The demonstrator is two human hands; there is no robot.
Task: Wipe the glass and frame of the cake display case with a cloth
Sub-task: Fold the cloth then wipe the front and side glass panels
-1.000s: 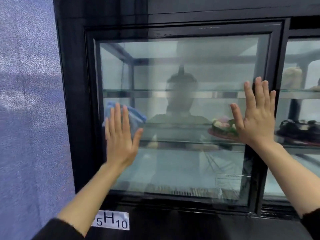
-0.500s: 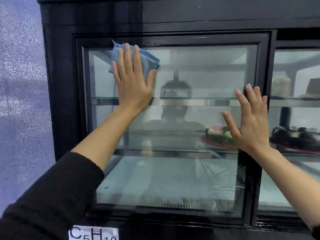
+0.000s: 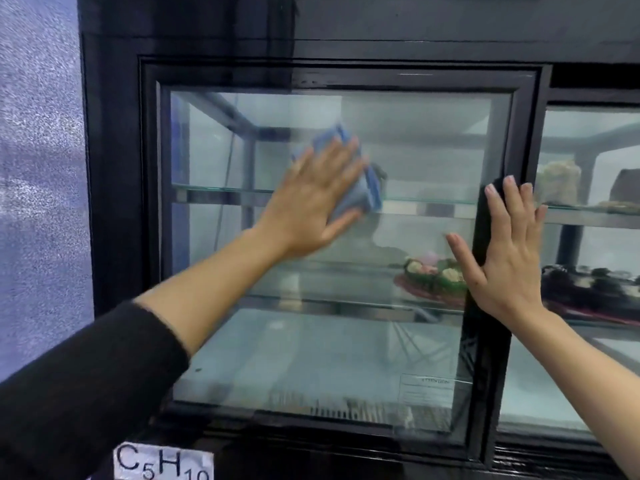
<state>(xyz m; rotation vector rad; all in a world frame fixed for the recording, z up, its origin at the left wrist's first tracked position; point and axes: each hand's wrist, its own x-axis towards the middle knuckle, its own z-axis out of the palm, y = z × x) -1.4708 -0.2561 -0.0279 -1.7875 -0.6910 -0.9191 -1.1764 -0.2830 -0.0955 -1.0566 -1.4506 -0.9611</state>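
A black-framed cake display case [image 3: 114, 168] fills the view, with a large glass door pane [image 3: 311, 341] in front of me. My left hand [image 3: 315, 199] lies flat on the upper middle of the glass, pressing a blue cloth [image 3: 367, 181] against it; the hand is motion-blurred. My right hand [image 3: 505, 251] rests flat with fingers spread on the door's black right frame [image 3: 519, 133], holding nothing.
Behind the glass are glass shelves, a decorated cake on a red plate [image 3: 429, 275] at right, and a dark cake [image 3: 595, 289] behind the neighbouring pane. A white label [image 3: 162, 462] marked C5H10 is stuck below the door. A bluish wall [image 3: 38, 168] stands at left.
My left hand and cloth swept up from the pane's lower left to its top left, then slid right and down to the upper middle. My right hand stayed on the right frame.
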